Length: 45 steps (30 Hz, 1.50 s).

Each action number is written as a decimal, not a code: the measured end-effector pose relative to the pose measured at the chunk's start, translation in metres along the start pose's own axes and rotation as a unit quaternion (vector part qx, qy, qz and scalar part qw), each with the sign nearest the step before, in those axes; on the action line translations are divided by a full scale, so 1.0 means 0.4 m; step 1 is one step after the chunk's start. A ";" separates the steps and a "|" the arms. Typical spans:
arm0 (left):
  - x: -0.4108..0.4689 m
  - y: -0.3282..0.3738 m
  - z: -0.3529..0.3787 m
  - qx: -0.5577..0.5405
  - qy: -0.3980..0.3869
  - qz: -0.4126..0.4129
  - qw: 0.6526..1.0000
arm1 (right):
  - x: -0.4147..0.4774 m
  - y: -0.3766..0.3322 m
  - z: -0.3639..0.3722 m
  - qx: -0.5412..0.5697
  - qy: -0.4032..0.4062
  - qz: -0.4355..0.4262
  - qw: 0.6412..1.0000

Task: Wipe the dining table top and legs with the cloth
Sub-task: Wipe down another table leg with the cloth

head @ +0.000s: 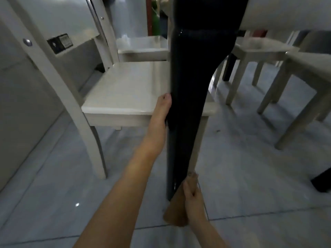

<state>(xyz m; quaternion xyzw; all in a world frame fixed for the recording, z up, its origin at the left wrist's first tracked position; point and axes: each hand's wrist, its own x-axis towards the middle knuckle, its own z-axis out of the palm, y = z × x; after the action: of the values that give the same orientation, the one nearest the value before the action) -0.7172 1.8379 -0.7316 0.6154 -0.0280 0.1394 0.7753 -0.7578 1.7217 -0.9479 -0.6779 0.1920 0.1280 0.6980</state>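
Your right hand (pixel 193 199) curls its fingers tight round the soft brown cloth (pixel 174 213), pressed on the bottom of the shiny black table leg (pixel 188 104). Your left hand (pixel 161 111) wraps round the leg higher up.

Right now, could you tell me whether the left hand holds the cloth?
No, the right hand grips the cloth low on the table leg.

Left forearm (pixel 127 185): yours is bare along all of it that shows, from the bottom edge to the wrist, long and slim.
Left hand (pixel 161 113): bare; your thumb tip shows a short nail.
Right forearm (pixel 209 233): only a short bare stretch of yours shows.
Right hand (pixel 193 196): bare; you see its back and thumb side, blurred.
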 end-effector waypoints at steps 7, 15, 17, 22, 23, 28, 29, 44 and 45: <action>-0.081 0.137 0.018 0.136 0.028 -0.113 0.984 | -0.212 -0.319 -0.122 0.072 -0.063 0.037 0.995; -0.422 0.649 0.206 0.264 0.039 -0.297 0.917 | -0.686 -0.902 -0.361 0.062 -0.055 0.100 0.992; -0.469 0.839 0.257 0.256 0.051 -0.325 0.909 | -0.811 -1.057 -0.426 0.044 -0.019 0.106 0.993; -0.561 1.242 0.359 0.261 0.001 -0.329 0.907 | -1.091 -1.334 -0.570 0.000 -0.036 0.083 0.996; -0.585 1.283 0.356 0.278 -0.012 -0.324 0.904 | -1.137 -1.356 -0.595 -0.006 -0.035 0.078 0.996; -0.644 1.360 0.312 0.294 -0.005 -0.329 0.897 | -1.306 -1.369 -0.673 0.016 0.019 0.061 0.998; -0.659 1.358 0.298 0.294 -0.013 -0.339 0.893 | -1.332 -1.348 -0.683 0.027 0.042 0.056 0.997; -0.589 1.223 0.651 0.273 -0.234 -0.342 0.868 | -1.691 -1.122 -1.042 0.234 0.417 0.056 0.877; -0.591 1.218 0.713 0.264 -0.245 -0.337 0.870 | -1.704 -1.116 -1.081 0.246 0.420 0.055 0.872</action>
<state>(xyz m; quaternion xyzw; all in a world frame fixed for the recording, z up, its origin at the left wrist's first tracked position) -1.0295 1.6199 -0.2525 0.7839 0.0300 -0.2830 0.5518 -1.2116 1.3253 -0.2496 -0.4624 0.5290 -0.1820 0.6879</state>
